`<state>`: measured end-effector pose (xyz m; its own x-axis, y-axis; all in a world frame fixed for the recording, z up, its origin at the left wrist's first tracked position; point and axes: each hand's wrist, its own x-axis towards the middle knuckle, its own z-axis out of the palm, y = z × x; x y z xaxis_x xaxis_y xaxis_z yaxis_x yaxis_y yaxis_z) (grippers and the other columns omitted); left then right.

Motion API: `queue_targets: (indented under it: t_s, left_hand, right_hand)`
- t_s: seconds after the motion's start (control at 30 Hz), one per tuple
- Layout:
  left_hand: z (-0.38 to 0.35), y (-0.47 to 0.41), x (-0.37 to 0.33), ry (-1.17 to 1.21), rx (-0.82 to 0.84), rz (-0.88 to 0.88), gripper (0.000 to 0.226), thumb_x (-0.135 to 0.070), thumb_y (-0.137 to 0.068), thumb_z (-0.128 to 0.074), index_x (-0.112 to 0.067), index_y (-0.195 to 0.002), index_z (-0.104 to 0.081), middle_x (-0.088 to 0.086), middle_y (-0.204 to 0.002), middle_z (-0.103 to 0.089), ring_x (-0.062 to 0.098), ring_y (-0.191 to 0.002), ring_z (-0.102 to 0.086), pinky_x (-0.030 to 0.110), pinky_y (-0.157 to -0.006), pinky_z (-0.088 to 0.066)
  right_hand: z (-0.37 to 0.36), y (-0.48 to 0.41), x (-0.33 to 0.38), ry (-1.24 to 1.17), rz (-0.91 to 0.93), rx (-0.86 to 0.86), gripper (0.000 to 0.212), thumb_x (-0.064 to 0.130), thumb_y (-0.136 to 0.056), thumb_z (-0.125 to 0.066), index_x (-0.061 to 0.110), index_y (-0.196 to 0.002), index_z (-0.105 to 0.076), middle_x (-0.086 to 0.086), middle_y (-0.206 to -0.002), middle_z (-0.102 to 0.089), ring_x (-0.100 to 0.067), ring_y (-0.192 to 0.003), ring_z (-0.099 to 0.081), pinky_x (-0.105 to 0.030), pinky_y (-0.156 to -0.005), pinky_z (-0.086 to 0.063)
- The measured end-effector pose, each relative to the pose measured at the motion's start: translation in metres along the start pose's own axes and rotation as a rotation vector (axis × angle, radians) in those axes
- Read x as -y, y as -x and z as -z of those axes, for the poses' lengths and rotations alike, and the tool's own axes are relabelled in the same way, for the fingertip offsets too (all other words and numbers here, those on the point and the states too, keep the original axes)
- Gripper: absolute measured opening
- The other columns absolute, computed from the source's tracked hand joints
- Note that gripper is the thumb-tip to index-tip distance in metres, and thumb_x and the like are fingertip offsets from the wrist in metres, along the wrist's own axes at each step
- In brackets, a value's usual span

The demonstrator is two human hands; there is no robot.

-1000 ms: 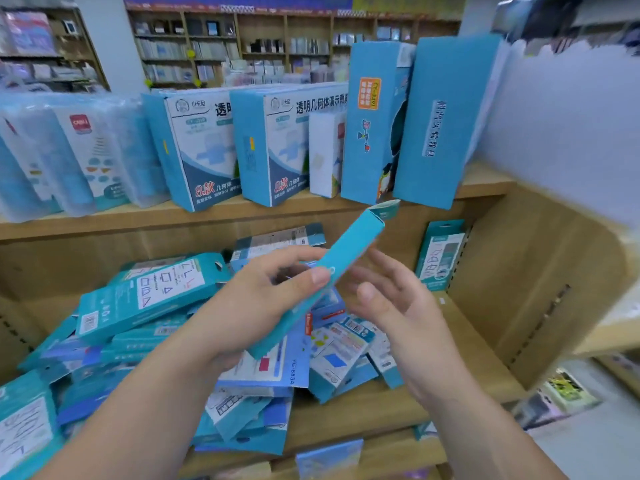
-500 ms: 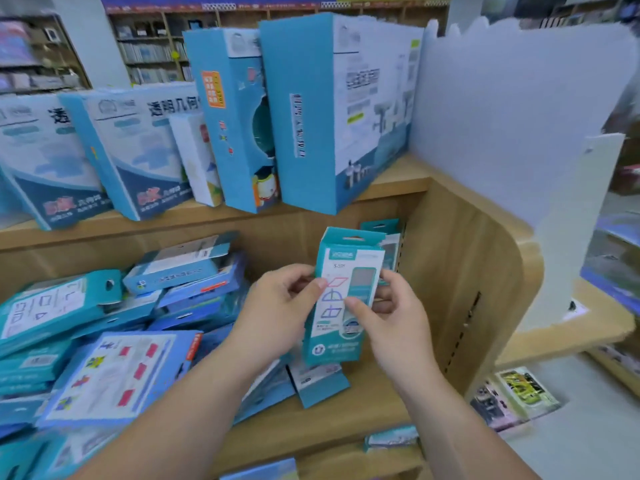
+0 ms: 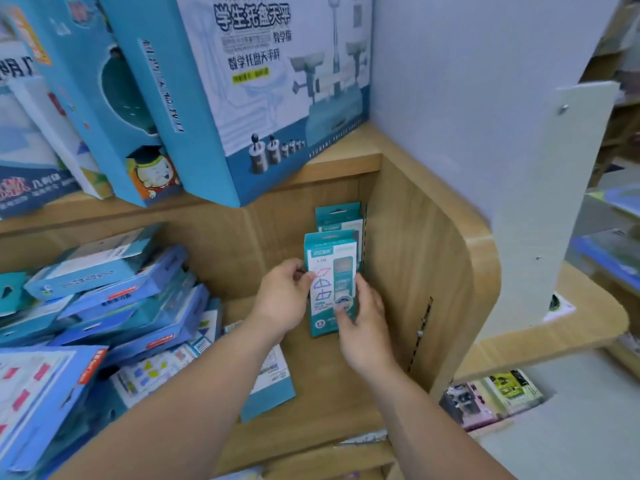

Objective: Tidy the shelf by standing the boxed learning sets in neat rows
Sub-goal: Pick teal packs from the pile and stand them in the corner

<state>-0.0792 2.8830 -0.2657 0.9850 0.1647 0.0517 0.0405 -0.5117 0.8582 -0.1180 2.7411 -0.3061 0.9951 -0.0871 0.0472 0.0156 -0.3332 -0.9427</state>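
A slim teal box [image 3: 330, 282] is clamped upright between the fingers of the left hand [image 3: 282, 299] and the right hand [image 3: 362, 323], at centre frame on the wooden shelf [image 3: 346, 403]. Just behind it, a matching box [image 3: 341, 216] is stood against the back corner. Tumbled blue boxes [image 3: 114, 306] are heaped at lower left.

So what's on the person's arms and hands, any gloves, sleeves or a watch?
Nothing worn that shows. Both forearms are bare from the bottom edge of the picture up to the wrists, with no sleeve cuffs in view. The left hand and right hand are ungloved, and no watch, band or ring can be made out. Above the forearms is out of frame.
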Motion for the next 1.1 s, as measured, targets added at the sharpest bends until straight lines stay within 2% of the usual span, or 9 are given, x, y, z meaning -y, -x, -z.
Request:
queue_targets:
  t_s: [0.1, 0.2, 0.4, 0.53, 0.67, 0.8, 0.93, 1.03, 1.1]
  left_hand:
    - [-0.010, -0.015, 0.000, -0.033, -0.028, -0.029, 0.009, -0.023, -0.097, -0.060, -0.016, -0.098, -0.065, 0.000, -0.093, -0.072, 0.019, -0.086, -0.069, 0.042, -0.080, -0.058]
    - [-0.014, -0.026, 0.003, -0.053, -0.069, -0.049, 0.015, -0.027, -0.094, -0.065, -0.016, -0.102, -0.069, -0.001, -0.094, -0.072, 0.018, -0.087, -0.069, 0.039, -0.081, -0.058]
    - [-0.018, -0.040, 0.007, -0.040, -0.130, -0.064, 0.032, -0.031, -0.086, -0.076, -0.012, -0.111, -0.076, 0.001, -0.098, -0.077, 0.011, -0.084, -0.071, 0.031, -0.083, -0.058]
    - [-0.025, -0.050, 0.006, 0.052, -0.094, -0.007, 0.034, -0.029, -0.085, -0.076, -0.010, -0.113, -0.074, 0.002, -0.099, -0.077, 0.012, -0.084, -0.073, 0.036, -0.084, -0.060]
    - [-0.027, -0.058, 0.007, 0.003, -0.073, -0.006, 0.030, -0.029, -0.088, -0.073, -0.011, -0.111, -0.076, 0.000, -0.105, -0.076, 0.007, -0.088, -0.069, 0.022, -0.085, -0.054]
    - [-0.027, -0.059, 0.011, 0.021, -0.051, -0.007, 0.030, -0.031, -0.089, -0.072, -0.013, -0.112, -0.075, -0.001, -0.107, -0.076, 0.004, -0.090, -0.069, 0.024, -0.086, -0.056]
    - [-0.023, -0.053, 0.008, 0.018, -0.057, -0.018, 0.034, -0.029, -0.090, -0.071, -0.011, -0.120, -0.070, -0.002, -0.110, -0.072, 0.003, -0.090, -0.065, 0.013, -0.077, -0.049]
    - [-0.014, -0.040, 0.006, 0.020, -0.103, -0.034, 0.034, -0.023, -0.090, -0.072, -0.011, -0.121, -0.069, -0.001, -0.106, -0.072, 0.009, -0.095, -0.066, 0.026, -0.088, -0.054]
    - [0.000, -0.025, 0.004, 0.030, -0.128, -0.060, 0.029, -0.020, -0.089, -0.072, -0.015, -0.118, -0.070, -0.007, -0.101, -0.071, 0.003, -0.092, -0.066, 0.030, -0.090, -0.055]
  right_hand:
    - [-0.008, -0.012, -0.009, 0.051, -0.025, 0.091, 0.067, 0.010, -0.100, -0.052, 0.024, -0.158, -0.020, 0.006, -0.164, -0.019, -0.012, -0.150, -0.022, -0.025, -0.120, -0.022]
    - [-0.011, -0.021, -0.009, -0.043, -0.089, 0.097, 0.068, 0.008, -0.102, -0.048, 0.031, -0.158, -0.019, 0.014, -0.165, -0.012, -0.010, -0.151, -0.017, -0.038, -0.124, -0.022]
    - [-0.014, -0.034, -0.010, -0.100, -0.114, 0.045, 0.067, 0.006, -0.101, -0.048, 0.033, -0.157, -0.022, 0.013, -0.166, -0.012, -0.010, -0.150, -0.020, -0.037, -0.123, -0.024]
    - [-0.019, -0.044, -0.011, -0.152, -0.127, 0.019, 0.068, 0.009, -0.100, -0.049, 0.036, -0.157, -0.022, 0.013, -0.166, -0.013, -0.010, -0.151, -0.018, -0.038, -0.124, -0.021]
    - [-0.023, -0.052, -0.010, -0.245, -0.157, 0.028, 0.072, 0.023, -0.091, -0.049, 0.044, -0.154, -0.021, 0.013, -0.164, -0.024, -0.010, -0.149, -0.027, -0.044, -0.122, -0.026]
    - [-0.023, -0.056, -0.009, -0.249, -0.166, 0.041, 0.069, 0.020, -0.096, -0.048, 0.046, -0.153, -0.021, 0.012, -0.162, -0.028, -0.012, -0.147, -0.031, -0.046, -0.121, -0.028]
    - [-0.020, -0.050, -0.005, -0.234, -0.160, 0.016, 0.063, 0.014, -0.100, -0.050, 0.041, -0.153, -0.028, 0.009, -0.156, -0.039, -0.013, -0.141, -0.039, -0.045, -0.118, -0.034]
    - [-0.017, -0.039, 0.000, -0.214, -0.106, -0.033, 0.054, 0.016, -0.098, -0.055, 0.037, -0.146, -0.041, 0.006, -0.148, -0.048, -0.013, -0.132, -0.048, -0.043, -0.113, -0.041]
    - [-0.016, -0.031, 0.008, -0.187, -0.066, -0.029, 0.047, 0.019, -0.097, -0.058, 0.037, -0.140, -0.048, 0.007, -0.142, -0.051, -0.011, -0.124, -0.054, -0.039, -0.108, -0.045]
